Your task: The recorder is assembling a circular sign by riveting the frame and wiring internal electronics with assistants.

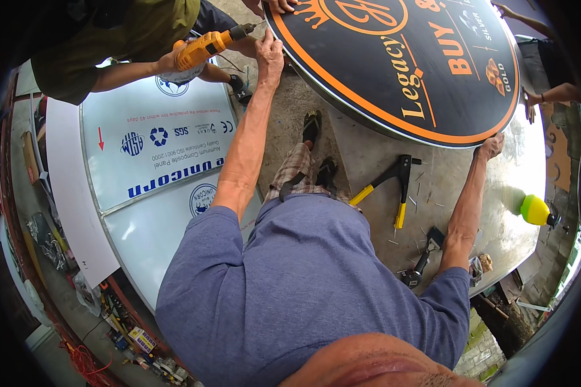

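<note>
A large round black sign (pixel 361 71) with an orange ring and a pale metal rim spans the upper right. My left hand (pixel 270 59) grips its left edge, fingers up against the rim. At its lower right edge my right hand (pixel 490 147) has its fingers closed on the rim. A co-worker's hands (pixel 281 5) are on the sign's far left edge, and another person's hand (pixel 530 100) touches its right side. Just left of my left hand, a co-worker holds a yellow power drill (pixel 203 50). The undersides of both my grips are hidden.
A hand riveter (pixel 403 184) with yellow handles lies on the grey worktable (pixel 381 248) among scattered rivets. Nearby are a black-handled tool (pixel 426 258) and a yellow-green spray bottle (pixel 534 210). White composite panels (pixel 155 142) lie at left, beside assorted tools and supplies (pixel 135 335).
</note>
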Motion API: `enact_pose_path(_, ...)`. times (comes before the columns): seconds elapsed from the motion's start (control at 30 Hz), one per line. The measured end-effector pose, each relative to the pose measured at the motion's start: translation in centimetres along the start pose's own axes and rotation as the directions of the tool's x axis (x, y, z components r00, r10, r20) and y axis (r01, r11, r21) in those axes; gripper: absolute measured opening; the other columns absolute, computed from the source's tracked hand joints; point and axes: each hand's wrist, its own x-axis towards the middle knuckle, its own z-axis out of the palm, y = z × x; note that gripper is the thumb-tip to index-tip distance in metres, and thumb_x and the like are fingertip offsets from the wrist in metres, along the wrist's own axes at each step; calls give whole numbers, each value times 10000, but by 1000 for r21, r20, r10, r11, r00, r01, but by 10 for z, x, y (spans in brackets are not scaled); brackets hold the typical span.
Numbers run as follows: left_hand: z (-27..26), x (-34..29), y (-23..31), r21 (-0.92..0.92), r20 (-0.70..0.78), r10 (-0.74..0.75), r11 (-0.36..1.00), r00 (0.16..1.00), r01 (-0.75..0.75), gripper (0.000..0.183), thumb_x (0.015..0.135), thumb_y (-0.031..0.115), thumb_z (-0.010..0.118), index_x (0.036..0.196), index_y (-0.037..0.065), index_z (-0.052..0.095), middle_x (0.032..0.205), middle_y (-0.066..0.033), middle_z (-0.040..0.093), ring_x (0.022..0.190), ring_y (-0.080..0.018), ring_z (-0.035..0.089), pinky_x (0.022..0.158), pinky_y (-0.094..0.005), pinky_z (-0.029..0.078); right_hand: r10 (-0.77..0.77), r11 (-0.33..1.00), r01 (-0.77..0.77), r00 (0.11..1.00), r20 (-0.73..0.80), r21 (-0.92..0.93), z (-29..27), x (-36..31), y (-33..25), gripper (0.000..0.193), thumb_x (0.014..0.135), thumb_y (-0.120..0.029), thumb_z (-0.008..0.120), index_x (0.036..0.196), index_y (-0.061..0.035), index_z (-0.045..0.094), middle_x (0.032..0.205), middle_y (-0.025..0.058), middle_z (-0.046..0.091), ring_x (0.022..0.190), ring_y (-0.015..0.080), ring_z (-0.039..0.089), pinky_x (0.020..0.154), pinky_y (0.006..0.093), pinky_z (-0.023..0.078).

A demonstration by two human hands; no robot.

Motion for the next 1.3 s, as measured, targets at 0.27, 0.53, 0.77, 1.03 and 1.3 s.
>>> enact_pose_path(0.27,-11,6,-4,246,83,197,946,977,-211,507,959,185,527,1430,7,470,1142,-162,491,964,-258,567,871,-338,485,56,997,-54,998,35,-50,2,-3,-5,501,1038,-332,327,1281,48,545,1274,198,592,1095,323,607,948,389,466)
enact_pose_path(0.53,-13,5,0,251,103,214,939,971,-233,497,951,158,542,1414,-12,479,1165,-162,499,1029,-266,564,907,-335,470,51,999,-51,999,0,-18,-3,-11,-25,463,1039,-298,313,1167,43,598,1243,184,607,1088,343,587,944,412,431)
enact_pose_path(0.77,-12,8,-3,220,90,160,960,983,-176,480,945,137,545,1397,-17,496,1170,-165,509,1052,-280,560,933,-338,459,134,991,-134,991,17,-5,-2,-11,-27,465,1045,-304,311,1184,36,596,1252,187,599,1089,344,588,944,415,433)
enact_pose_path(1.03,-11,8,-2,220,77,204,951,976,-216,454,935,144,549,1365,0,529,1158,-175,513,1024,-282,558,914,-353,460,86,993,-85,996,2,-78,-4,-11,-25,498,1061,-313,278,1265,45,556,1311,188,568,1153,344,568,986,416,423)
enact_pose_path(1.3,-11,7,-1,207,74,151,965,986,-163,464,927,118,591,1373,0,537,1142,-134,497,1083,-243,540,959,-322,435,91,990,-87,996,26,-112,-2,-6,-16,501,1057,-310,273,1274,45,552,1338,190,550,1198,349,538,1021,418,397)
